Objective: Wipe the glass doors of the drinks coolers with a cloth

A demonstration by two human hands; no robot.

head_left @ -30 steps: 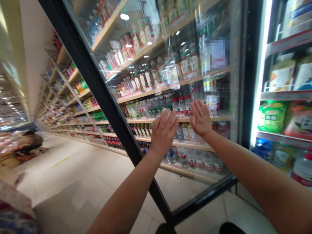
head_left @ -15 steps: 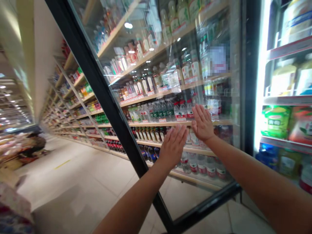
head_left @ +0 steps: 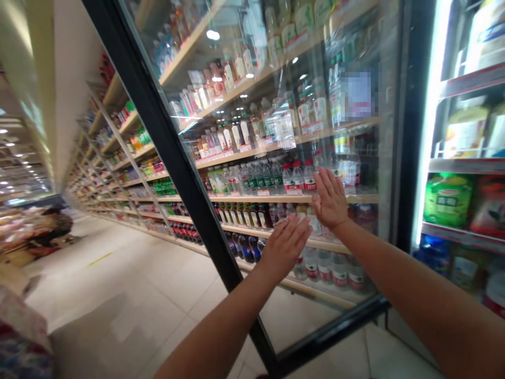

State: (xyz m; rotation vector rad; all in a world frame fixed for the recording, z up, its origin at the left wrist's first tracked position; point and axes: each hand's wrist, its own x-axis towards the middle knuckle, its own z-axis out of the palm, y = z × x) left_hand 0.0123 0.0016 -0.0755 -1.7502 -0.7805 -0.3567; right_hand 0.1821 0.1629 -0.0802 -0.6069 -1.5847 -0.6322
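A tall glass cooler door [head_left: 244, 89] with a black frame stands swung out in front of me. My right hand [head_left: 330, 199] lies flat against the glass with its fingers stretched upward. A little lower and to the left, my left hand [head_left: 285, 242] is also open, palm toward the glass, fingers together and extended. Neither hand holds anything. Through the glass I see wooden shelves [head_left: 276, 199] lined with several bottled drinks [head_left: 260, 176].
The open cooler interior [head_left: 465, 173] at the right holds green and orange containers on lit shelves. A tiled aisle floor [head_left: 130, 295] runs off to the left beside long shelving. A display of goods [head_left: 35, 231] stands at the far left.
My left hand has slid down and to the right across the glass. The right hand has stayed almost in place, and the door frame has shifted slightly right in view.
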